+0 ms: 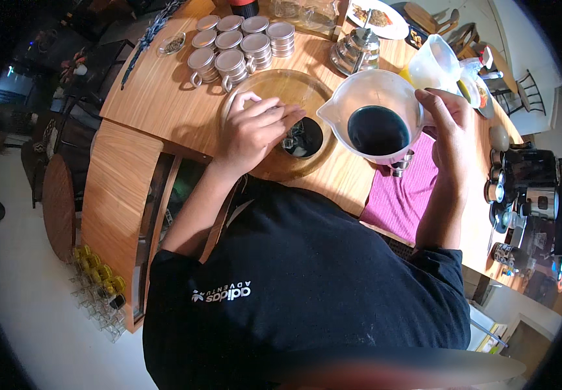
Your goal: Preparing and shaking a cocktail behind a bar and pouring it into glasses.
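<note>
My right hand (448, 123) is closed round the handle of a translucent plastic measuring jug (349, 97), with dark liquid (378, 132) in its lower part. The jug's spout points left, towards a round cup (320, 139) with ice cubes in a dark interior. No stream of liquid shows between them. Over the left side of the cup is my left hand (252, 132), back upward, fingers stretched and slightly apart. Its fingertips overlap the cup's rim; whether they touch it is hidden. Under the cup lies a round wooden tray (261, 81).
Several lidded metal mugs (231, 62) stand behind the tray, beside a small glass dish (172, 43). A metal kettle (357, 52) and another plastic jug (434, 62) are at the back right. A pink cloth (401, 198) and a small metal jigger (400, 166) lie by the right forearm.
</note>
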Demonstrator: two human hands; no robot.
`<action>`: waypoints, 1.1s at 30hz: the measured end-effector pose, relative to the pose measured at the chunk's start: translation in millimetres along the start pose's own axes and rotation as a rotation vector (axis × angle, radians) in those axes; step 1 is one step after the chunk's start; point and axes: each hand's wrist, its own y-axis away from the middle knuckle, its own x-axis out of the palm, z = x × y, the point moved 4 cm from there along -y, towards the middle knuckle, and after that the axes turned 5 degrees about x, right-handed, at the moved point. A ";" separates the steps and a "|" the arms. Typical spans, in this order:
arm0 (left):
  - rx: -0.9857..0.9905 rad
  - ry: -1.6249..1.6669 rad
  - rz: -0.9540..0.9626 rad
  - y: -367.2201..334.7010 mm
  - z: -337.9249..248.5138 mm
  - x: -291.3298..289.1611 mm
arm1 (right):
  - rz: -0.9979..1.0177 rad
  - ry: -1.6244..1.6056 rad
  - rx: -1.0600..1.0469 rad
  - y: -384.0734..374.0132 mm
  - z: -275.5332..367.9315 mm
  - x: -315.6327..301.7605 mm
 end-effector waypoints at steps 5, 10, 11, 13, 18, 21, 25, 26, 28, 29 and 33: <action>0.129 -0.192 -0.045 -8.3 -15.7 -8.5 | 0.096 0.089 -0.055 -8.7 -3.6 3.0; 0.073 -0.142 -0.060 -5.9 -20.8 -11.5 | 0.230 0.093 -0.113 -8.6 10.8 13.3; 0.029 -0.116 -0.057 -2.7 -18.1 -9.3 | 0.226 0.099 -0.138 -8.4 11.9 15.0; -0.080 -0.023 -0.124 -0.5 -20.2 -4.1 | 0.211 0.161 -0.204 -5.7 10.6 18.3; -0.373 0.247 -0.238 7.4 -23.6 -0.1 | 0.185 0.244 -0.313 -2.1 20.6 31.3; -0.460 0.399 -0.251 11.0 -28.1 4.3 | 0.334 0.459 -0.331 -0.5 41.8 36.4; -0.462 0.503 -0.245 11.0 -31.2 6.3 | 0.364 0.543 -0.375 5.4 54.9 46.9; -0.463 0.502 -0.252 12.7 -31.0 8.6 | 0.385 0.577 -0.392 6.1 56.1 49.1; -0.471 0.611 -0.294 17.9 -28.1 15.6 | 0.390 0.608 -0.388 5.9 63.8 54.7; -0.467 0.590 -0.265 17.2 -30.1 12.8 | 0.389 0.623 -0.396 6.7 66.1 56.7; -0.477 0.678 -0.269 21.4 -28.4 18.1 | 0.368 0.695 -0.464 7.8 70.2 61.6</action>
